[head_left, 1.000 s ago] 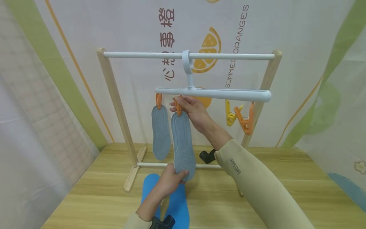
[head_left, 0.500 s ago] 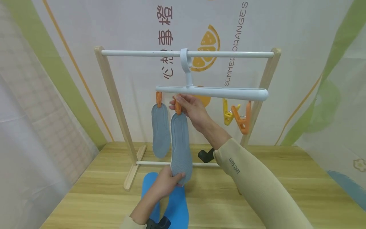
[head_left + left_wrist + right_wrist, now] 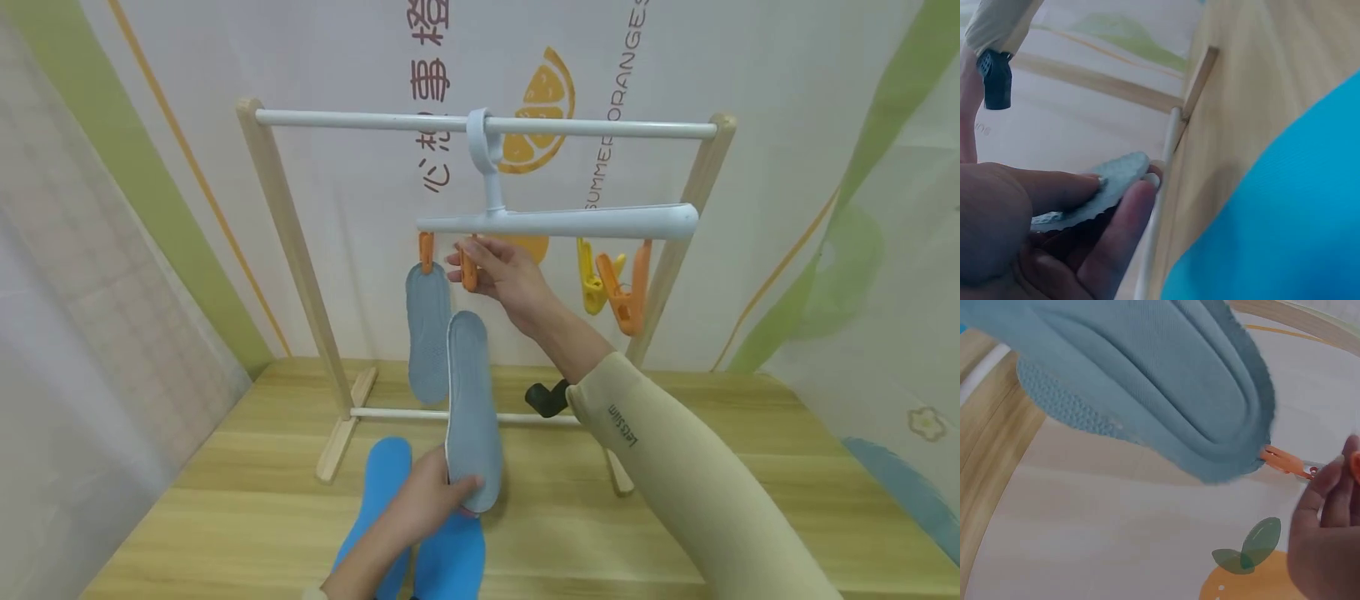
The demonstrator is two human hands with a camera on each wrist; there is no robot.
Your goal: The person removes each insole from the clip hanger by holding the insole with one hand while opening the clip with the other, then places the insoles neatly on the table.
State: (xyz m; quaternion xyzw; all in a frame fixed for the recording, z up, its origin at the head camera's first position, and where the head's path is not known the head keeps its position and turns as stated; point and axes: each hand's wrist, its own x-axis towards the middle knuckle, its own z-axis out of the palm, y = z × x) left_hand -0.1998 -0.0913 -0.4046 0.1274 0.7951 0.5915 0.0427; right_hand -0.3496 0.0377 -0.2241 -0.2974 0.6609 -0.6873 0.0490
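My left hand [image 3: 423,504] pinches the lower end of a grey-blue insole [image 3: 472,400] between thumb and fingers. In the left wrist view its thumb lies over the insole's edge [image 3: 1116,184]. My right hand [image 3: 513,275] squeezes an orange clip [image 3: 468,275] beneath the pale blue hanger [image 3: 585,222]. The held insole's top end stands below that clip, apart from it. A second grey-blue insole [image 3: 427,342] hangs from another orange clip [image 3: 426,252] at the hanger's left end. In the right wrist view the held insole [image 3: 1166,381] fills the foreground.
The hanger hooks over the white top bar [image 3: 360,120] of a wooden rack [image 3: 292,242]. A yellow clip [image 3: 592,292] and an orange clip [image 3: 625,304] dangle at its right. Two bright blue insoles [image 3: 387,467] lie on the wooden table [image 3: 637,542]. A printed curtain hangs behind.
The held insole has come down out of the orange clip as my left hand lowered. My right hand stays on the clip. The hanger has swung slightly, and the head view has tilted down.
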